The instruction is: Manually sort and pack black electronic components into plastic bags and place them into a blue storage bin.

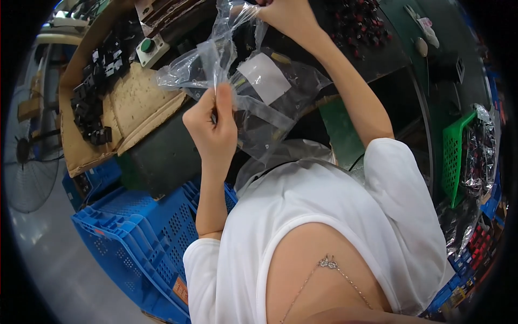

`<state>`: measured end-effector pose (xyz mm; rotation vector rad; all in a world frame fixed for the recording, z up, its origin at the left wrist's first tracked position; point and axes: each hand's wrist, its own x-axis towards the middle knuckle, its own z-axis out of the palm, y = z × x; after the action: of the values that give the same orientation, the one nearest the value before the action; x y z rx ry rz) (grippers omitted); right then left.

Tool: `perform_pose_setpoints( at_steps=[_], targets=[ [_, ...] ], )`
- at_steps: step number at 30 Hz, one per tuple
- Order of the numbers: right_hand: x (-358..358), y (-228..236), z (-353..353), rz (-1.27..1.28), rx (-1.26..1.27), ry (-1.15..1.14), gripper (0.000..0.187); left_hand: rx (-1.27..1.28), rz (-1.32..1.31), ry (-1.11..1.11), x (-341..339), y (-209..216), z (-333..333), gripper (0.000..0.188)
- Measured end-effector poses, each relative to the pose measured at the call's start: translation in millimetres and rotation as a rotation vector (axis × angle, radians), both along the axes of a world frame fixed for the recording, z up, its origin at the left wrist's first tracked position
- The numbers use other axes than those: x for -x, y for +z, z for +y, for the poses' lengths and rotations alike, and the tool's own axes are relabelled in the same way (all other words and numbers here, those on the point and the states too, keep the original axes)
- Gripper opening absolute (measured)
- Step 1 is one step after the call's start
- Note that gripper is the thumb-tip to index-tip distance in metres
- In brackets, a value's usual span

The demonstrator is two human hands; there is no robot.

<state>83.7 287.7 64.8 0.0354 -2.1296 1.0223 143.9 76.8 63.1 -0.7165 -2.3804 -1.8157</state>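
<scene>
The person holds a clear plastic bag (253,92) up in the air over the dark surface (162,156), with the left hand (213,127) closed in a pinch on the bag's lower edge and the right hand (283,13) closed on its top edge near the rim of the picture. The bag looks thin, light, soft and a bit slippery, so it will likely flop and crinkle, and its edges seem the best place to grip it. Nearby lie a cardboard sheet (135,102) with small black parts (89,108), a blue crate (145,237) and a green basket (456,156).
</scene>
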Motion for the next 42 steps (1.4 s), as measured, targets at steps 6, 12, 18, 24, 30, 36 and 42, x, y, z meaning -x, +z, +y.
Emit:
perform_pose_setpoints(
  at_steps=[6,12,18,24,30,36,42],
  targets=[
    [-54,29,-4,-0.182,-0.101,0.28,0.016,-0.053,-0.107,-0.005,5,3,3,0.034],
    [-34,29,-9,-0.389,-0.416,0.587,0.015,0.026,-0.06,0.021,2,2,7,0.028],
    [-30,99,-6,-0.467,-0.826,0.814,0.018,0.059,-0.055,0.045,-2,0,5,0.023],
    [9,69,9,-0.684,-0.575,1.199,0.023,0.117,-0.01,0.061,-3,6,12,0.023],
    [3,81,4,-0.896,-0.642,1.19,0.024,0.204,0.057,0.096,-14,2,6,0.023],
    [36,58,4,-1.087,-0.535,1.543,0.023,0.207,0.017,0.13,-31,4,-5,0.023],
    [37,49,0,-0.864,-0.605,1.677,0.022,0.129,-0.385,0.075,-63,8,-32,0.029]
  ],
)
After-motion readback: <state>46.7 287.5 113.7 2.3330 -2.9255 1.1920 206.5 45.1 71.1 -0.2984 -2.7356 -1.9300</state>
